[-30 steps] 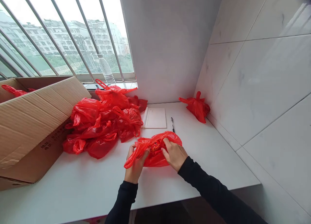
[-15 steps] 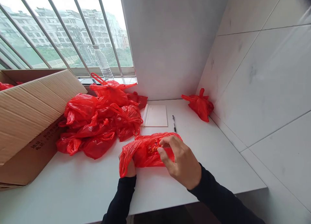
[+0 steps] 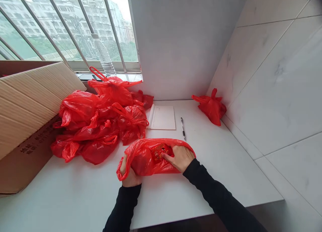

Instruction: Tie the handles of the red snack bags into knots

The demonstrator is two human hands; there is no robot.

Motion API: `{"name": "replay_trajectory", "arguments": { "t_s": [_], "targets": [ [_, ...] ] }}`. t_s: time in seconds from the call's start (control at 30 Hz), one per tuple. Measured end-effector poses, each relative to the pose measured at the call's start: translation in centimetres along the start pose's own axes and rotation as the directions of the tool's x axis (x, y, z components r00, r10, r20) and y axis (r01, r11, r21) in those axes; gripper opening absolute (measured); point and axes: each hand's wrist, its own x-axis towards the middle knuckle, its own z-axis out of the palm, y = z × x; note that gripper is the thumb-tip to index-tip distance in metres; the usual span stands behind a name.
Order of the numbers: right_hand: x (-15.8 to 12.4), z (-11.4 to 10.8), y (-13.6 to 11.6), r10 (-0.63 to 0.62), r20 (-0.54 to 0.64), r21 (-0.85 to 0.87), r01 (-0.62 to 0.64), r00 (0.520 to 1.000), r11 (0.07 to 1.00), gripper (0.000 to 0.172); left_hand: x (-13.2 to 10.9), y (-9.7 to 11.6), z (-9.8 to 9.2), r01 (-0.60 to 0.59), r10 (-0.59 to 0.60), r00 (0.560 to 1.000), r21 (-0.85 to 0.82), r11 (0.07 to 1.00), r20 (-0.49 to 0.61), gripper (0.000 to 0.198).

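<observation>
A thin red plastic bag [image 3: 141, 158] lies spread on the white table, its mouth open toward me. Inside it shows a red packet [image 3: 159, 152] with gold and dark print. My left hand [image 3: 131, 176] grips the bag's left end, fingers partly covered by the plastic. My right hand [image 3: 181, 158] reaches into the bag's right side. Its thumb points at the printed packet and touches or nearly touches it; the other fingers are hidden under the bag's edge, so their grip does not show.
Several tied red bags [image 3: 85, 124] are piled at the left beside a cardboard box [image 3: 32, 104]. Behind the open bag lie a notepad [image 3: 164, 118] and a pen [image 3: 182, 128]. One more tied bag [image 3: 212, 108] sits by the right wall. A water bottle [image 3: 104, 56] stands on the windowsill.
My right hand, earlier raised with fingers apart over the bag, has gone down into it. The left end of the bag is opened wider, showing more of my left hand. The view has shifted slightly.
</observation>
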Motion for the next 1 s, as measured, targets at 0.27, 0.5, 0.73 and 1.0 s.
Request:
{"name": "replay_trajectory", "arguments": {
  "t_s": [0.27,0.5,0.73,1.0],
  "targets": [
    [-0.1,2.1,0.2,0.078,-0.119,0.202,-0.052,0.99,0.978,0.036,0.0,-0.5,0.1,-0.07,0.075,0.997,0.184,0.981,-0.022,0.039],
    [-1.1,3.0,-1.3,-0.453,-0.418,0.303,0.591,0.787,0.748,0.026,-1.1,-0.8,-0.3,-0.231,0.18,0.973,0.537,0.811,0.147,0.039],
    [-0.4,2.7,0.4,-0.336,-0.339,0.413,0.46,0.879,0.786,0.025,-0.9,-0.4,0.1,-0.38,0.303,0.921,0.727,0.573,0.243,0.035],
    [-0.1,1.6,2.0,-0.206,-0.215,0.381,0.276,0.955,0.882,0.019,-0.8,-0.6,0.2,-0.638,0.535,0.737,0.687,0.348,0.413,0.044]
  ]
}}
